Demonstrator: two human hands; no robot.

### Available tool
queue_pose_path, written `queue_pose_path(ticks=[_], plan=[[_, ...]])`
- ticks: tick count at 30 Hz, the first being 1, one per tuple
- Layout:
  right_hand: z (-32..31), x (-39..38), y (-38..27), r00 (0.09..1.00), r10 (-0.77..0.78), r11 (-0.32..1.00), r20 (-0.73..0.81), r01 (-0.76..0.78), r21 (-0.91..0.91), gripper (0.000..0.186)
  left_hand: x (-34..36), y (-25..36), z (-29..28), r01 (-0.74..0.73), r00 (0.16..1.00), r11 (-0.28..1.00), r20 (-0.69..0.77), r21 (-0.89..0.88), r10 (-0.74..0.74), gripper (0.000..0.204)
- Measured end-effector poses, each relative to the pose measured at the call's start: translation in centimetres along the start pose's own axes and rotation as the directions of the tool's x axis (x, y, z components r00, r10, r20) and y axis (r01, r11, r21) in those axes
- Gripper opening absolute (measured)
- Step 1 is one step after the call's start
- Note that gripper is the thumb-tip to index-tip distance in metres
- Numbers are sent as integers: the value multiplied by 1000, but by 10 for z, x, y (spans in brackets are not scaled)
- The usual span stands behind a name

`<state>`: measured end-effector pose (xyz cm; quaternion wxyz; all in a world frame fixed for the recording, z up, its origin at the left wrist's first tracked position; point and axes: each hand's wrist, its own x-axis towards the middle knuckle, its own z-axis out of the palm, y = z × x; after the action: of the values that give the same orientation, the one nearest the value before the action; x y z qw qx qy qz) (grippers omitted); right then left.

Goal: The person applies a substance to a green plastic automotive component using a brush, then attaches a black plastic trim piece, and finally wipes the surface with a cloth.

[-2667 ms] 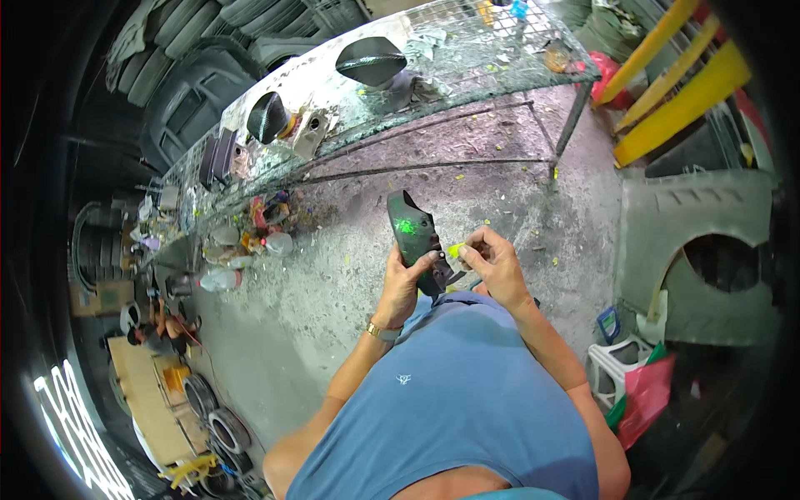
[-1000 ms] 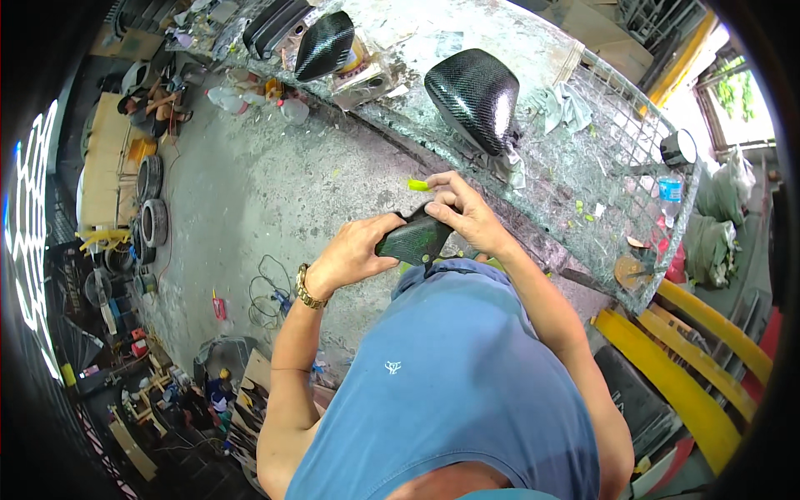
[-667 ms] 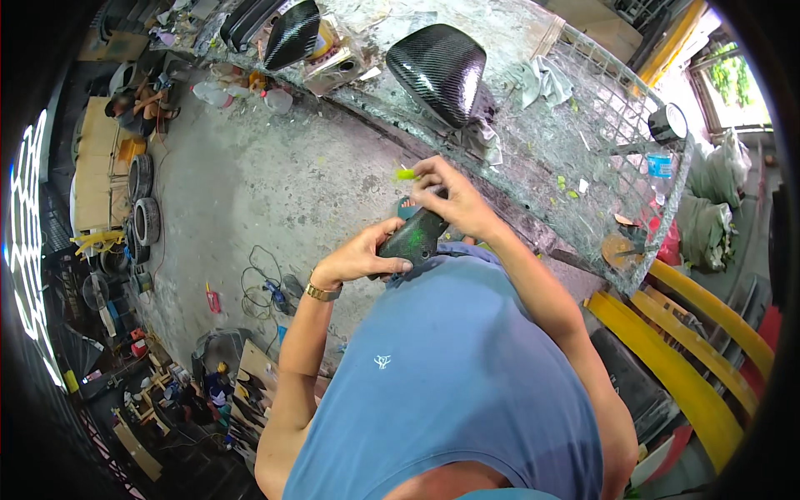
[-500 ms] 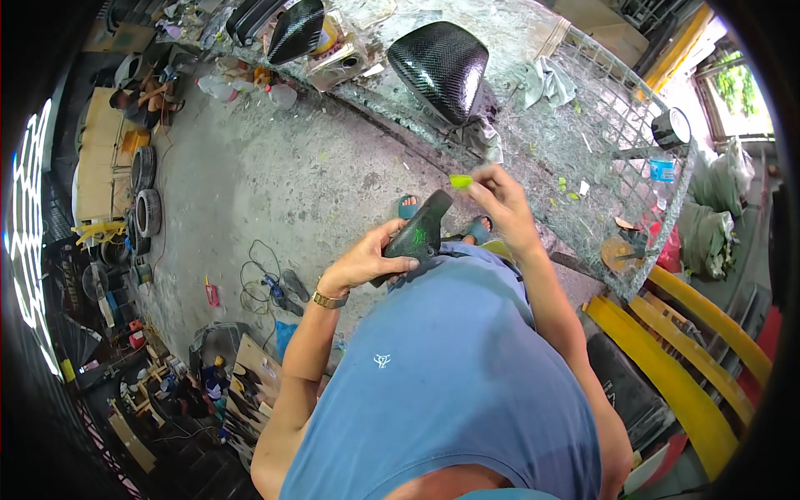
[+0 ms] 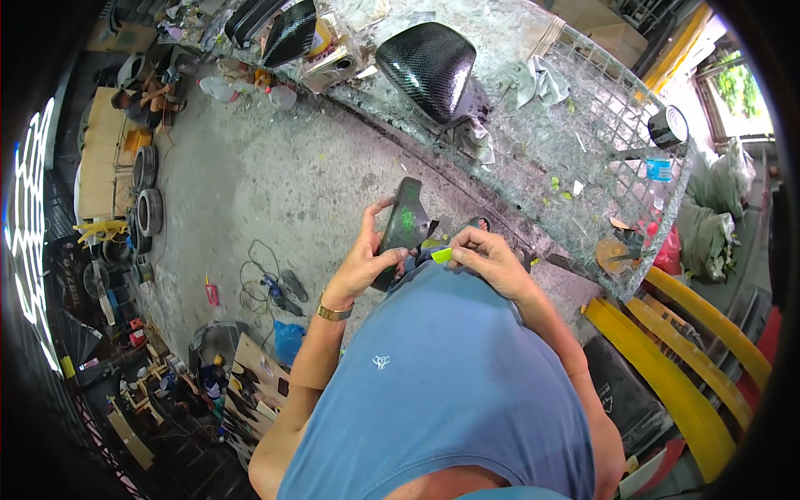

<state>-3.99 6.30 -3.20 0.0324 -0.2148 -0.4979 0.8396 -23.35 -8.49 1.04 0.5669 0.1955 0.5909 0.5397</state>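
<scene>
Since the frame half a second back, the right hand has dropped from above the dark part to just beside its lower right edge, and the part now stands more upright, its green-smeared face turned toward the person.

Nearest, the blue shirt fills the bottom of the view. Just beyond it, the left hand, with a gold watch at the wrist, has its grip closed around the part from the left, thumb on the face and fingers behind. The right hand's grip is pinched tight on a small yellow-green piece, which lies just at the part's lower edge; whether the two touch cannot be told.

Farther off, the concrete floor carries a cable and sandals on the left. Beyond the hands runs the bench, a wire mesh top strewn with glass bits. On it lie a carbon-pattern mirror cover, a second one farther left, rags and, to the far right, a tape roll. Yellow bars lie to the near right.
</scene>
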Motion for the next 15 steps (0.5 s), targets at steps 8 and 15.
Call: queue_pose_path(ticks=[8,15], plan=[[9,3,-3,998,-54,999,-28,54,-2,15,-2,-13,6,-18,999,990,35,143,13,17],[18,-8,-5,807,-497,647,-319,101,-755,18,-6,-23,11,-96,994,963,-18,253,104,7]])
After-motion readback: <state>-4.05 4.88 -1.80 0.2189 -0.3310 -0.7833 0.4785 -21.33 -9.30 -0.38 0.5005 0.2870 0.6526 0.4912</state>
